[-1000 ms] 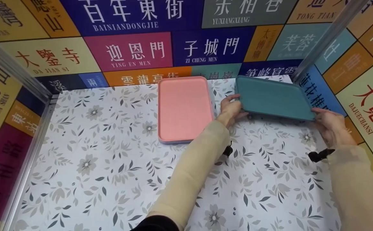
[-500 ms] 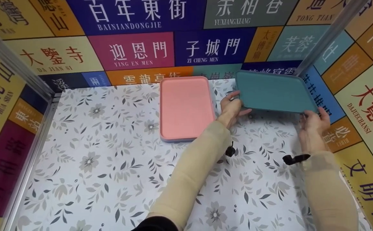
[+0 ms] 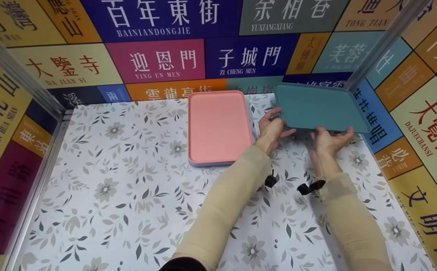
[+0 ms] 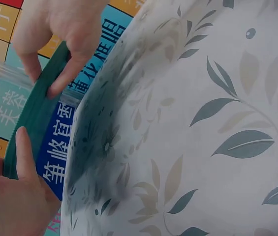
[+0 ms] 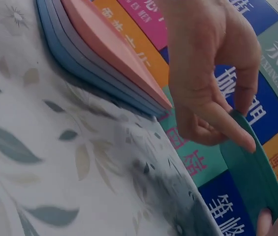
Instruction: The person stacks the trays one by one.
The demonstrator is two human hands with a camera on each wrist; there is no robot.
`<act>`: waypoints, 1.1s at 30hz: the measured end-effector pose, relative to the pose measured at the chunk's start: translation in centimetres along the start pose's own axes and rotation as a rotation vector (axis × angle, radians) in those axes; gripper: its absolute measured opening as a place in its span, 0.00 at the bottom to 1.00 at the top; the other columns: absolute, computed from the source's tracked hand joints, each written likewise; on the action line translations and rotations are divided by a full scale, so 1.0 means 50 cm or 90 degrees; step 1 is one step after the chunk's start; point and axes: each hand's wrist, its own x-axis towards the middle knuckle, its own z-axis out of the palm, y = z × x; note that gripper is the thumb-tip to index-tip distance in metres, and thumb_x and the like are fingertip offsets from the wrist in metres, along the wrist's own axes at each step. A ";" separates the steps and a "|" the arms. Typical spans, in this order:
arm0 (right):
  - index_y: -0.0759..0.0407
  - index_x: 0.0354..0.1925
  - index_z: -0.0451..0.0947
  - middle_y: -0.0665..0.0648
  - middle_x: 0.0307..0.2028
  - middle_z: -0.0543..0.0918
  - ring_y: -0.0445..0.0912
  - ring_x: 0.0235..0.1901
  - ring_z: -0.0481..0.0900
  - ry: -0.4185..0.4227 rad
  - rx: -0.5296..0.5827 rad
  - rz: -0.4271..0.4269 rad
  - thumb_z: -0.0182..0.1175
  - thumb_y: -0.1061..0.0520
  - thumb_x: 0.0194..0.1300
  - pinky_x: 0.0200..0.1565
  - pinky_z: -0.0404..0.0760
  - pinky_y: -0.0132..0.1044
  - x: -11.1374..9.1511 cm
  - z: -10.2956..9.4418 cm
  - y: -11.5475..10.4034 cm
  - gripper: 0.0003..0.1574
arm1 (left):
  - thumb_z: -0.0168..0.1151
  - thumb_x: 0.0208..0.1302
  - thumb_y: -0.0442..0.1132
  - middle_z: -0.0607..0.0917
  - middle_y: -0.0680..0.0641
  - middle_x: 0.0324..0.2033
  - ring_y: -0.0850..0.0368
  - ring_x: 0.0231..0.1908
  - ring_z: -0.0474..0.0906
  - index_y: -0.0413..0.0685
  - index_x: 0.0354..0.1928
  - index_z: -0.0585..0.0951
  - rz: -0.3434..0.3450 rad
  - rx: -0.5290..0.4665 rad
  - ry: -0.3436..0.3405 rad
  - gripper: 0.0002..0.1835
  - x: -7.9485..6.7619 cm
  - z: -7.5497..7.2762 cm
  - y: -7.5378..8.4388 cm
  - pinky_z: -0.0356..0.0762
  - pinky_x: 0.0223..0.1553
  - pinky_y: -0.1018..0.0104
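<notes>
A teal rectangular tray [image 3: 320, 107] is held above the back right of the table, its inner face showing in the head view. My left hand [image 3: 272, 130] grips its left end. My right hand [image 3: 330, 145] holds the near edge, around its middle, with thumb and fingers. In the left wrist view the tray [image 4: 38, 105] appears edge-on, with the right hand [image 4: 62, 34] above and the left hand [image 4: 13, 201] below. A pink tray [image 3: 220, 126] lies left of my left hand. The right wrist view shows it [image 5: 111, 42] topping a stack of lilac and blue trays [image 5: 75, 64].
A white tabletop with a leaf and flower print [image 3: 128, 203] spreads below. Panels with Chinese lettering [image 3: 154, 60] wall the back and both sides. Metal posts [image 3: 387, 45] stand at the corners. A small black device [image 3: 310, 187] sits at the right wrist.
My right hand has slid leftward from the teal tray's right corner to the middle of its near edge. The tray has risen slightly. My left hand stays at its left end.
</notes>
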 end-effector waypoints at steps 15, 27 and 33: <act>0.24 0.90 0.46 0.45 0.90 0.42 0.48 0.68 0.79 -0.098 -0.039 0.046 0.66 0.71 0.75 0.81 0.77 0.47 0.012 -0.048 -0.038 0.67 | 0.62 0.67 0.24 0.84 0.45 0.52 0.52 0.45 0.85 0.47 0.73 0.83 -0.003 0.062 -0.088 0.32 0.026 -0.066 0.048 0.91 0.61 0.35; 0.42 0.93 0.44 0.53 0.55 0.92 0.50 0.37 0.92 -0.387 0.105 0.078 0.58 0.85 0.71 0.46 0.94 0.44 0.060 -0.176 -0.080 0.69 | 0.67 0.73 0.33 0.81 0.47 0.75 0.52 0.57 0.88 0.64 0.71 0.87 -0.030 0.198 -0.187 0.28 0.053 -0.116 0.110 0.92 0.58 0.44; 0.50 0.89 0.53 0.57 0.62 0.92 0.51 0.52 0.94 -0.495 0.048 0.074 0.53 0.83 0.75 0.51 0.95 0.45 0.087 -0.203 -0.098 0.56 | 0.67 0.77 0.35 0.80 0.43 0.77 0.49 0.58 0.89 0.65 0.69 0.88 -0.077 0.258 -0.276 0.24 0.064 -0.136 0.129 0.94 0.54 0.53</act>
